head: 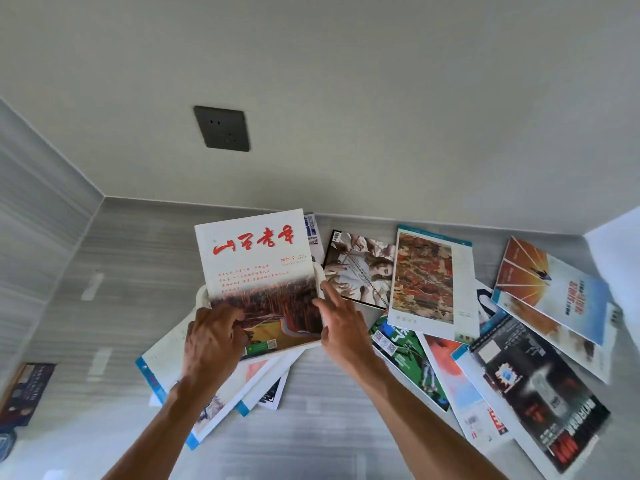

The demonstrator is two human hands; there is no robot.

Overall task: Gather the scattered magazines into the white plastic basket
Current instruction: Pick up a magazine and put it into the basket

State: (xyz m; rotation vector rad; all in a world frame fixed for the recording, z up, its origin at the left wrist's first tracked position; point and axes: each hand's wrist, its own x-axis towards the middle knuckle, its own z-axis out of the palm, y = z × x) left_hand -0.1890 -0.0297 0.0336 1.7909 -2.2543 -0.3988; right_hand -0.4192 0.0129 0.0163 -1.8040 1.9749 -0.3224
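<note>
A white magazine with red calligraphy (258, 268) stands tilted in the white plastic basket (202, 296), which it mostly hides. My left hand (211, 336) grips the magazine's lower left corner. The fingers of my right hand (341, 323) are straight and touch its right edge. Another magazine (311, 233) peeks out behind it. Several magazines lie scattered on the grey floor: a blue-edged one (162, 372) under my left arm, a hands-and-chain cover (360, 268), a painting cover (429, 282), a green one (408, 362), a black one (533, 386) and an orange-and-blue one (550, 289).
The grey striped floor (114, 271) meets a pale wall with a dark socket (222, 128). A dark book (24, 393) lies at the far left edge. A white surface (616, 251) stands at the right edge.
</note>
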